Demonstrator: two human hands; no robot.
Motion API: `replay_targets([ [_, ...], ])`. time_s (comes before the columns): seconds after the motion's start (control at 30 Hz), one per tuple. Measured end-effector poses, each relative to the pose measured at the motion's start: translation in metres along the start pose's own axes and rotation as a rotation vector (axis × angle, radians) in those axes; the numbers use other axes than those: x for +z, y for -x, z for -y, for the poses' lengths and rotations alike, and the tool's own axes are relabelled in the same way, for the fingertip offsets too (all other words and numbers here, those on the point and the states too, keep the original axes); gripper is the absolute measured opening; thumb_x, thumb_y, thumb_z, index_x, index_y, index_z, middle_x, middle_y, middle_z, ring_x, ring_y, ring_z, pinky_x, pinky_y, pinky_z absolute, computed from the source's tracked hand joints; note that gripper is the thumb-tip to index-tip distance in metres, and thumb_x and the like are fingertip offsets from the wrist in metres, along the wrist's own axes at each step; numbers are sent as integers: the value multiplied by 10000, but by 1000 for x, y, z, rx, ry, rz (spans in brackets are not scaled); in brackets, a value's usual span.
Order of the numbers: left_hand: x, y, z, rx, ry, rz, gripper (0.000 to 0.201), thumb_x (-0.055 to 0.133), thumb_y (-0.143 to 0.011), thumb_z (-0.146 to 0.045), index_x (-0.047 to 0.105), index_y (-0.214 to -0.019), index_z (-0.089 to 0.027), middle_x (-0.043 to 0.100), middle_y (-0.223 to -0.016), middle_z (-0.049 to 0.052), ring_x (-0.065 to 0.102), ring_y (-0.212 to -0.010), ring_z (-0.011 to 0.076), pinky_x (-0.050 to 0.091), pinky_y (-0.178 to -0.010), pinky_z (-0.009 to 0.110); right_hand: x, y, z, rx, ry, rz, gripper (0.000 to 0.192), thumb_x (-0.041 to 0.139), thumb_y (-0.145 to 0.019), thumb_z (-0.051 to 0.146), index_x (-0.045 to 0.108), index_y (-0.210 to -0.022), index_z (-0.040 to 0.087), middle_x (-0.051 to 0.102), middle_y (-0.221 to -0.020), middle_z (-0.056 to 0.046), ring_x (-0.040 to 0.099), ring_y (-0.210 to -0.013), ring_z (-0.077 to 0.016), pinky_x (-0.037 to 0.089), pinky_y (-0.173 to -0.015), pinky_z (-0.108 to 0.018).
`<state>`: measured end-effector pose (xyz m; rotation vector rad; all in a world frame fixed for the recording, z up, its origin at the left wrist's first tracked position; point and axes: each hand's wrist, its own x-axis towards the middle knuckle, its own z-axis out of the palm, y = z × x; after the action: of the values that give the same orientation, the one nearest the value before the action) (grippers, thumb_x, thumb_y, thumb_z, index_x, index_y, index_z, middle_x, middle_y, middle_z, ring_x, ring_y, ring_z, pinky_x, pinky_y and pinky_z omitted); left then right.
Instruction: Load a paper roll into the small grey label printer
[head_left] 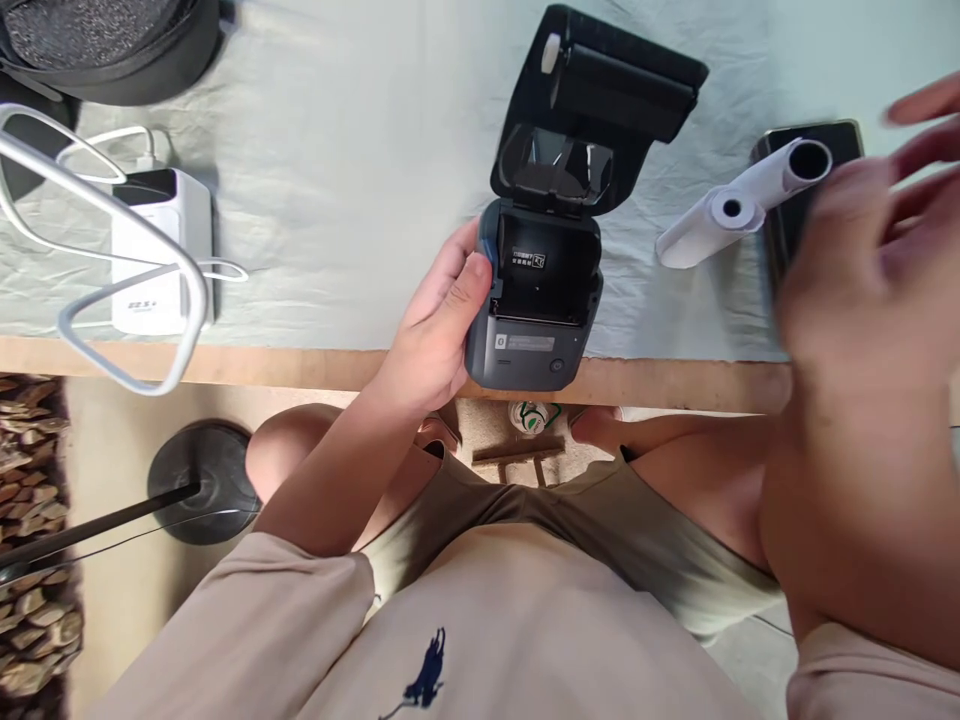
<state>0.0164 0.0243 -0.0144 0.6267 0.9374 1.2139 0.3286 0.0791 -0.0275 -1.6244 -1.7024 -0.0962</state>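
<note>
Your left grip (441, 318) pinched the open printer (551, 255) by its side at the counter edge (675, 385), upper centre — slackening could have dropped it — while your right grip (870, 250), spread at far right, could have knocked the paper rolls (703, 232).

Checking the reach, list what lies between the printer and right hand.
In the head view, two white paper rolls and part of a dark, flat device lie there.
</note>
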Motion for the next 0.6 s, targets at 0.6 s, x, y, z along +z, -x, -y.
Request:
replay_targets([
  [0.6,2,3,2,47,13,29,340,760,-1177,-484,824,-1404,-240,832,-1624,84,416,-1889,394,504,-1503,557,16,-1,62,107,-613,-34,764,975,-567,743,738,-1177,350,690,-1165,-7,670,-934,-207,487,-837,-454],
])
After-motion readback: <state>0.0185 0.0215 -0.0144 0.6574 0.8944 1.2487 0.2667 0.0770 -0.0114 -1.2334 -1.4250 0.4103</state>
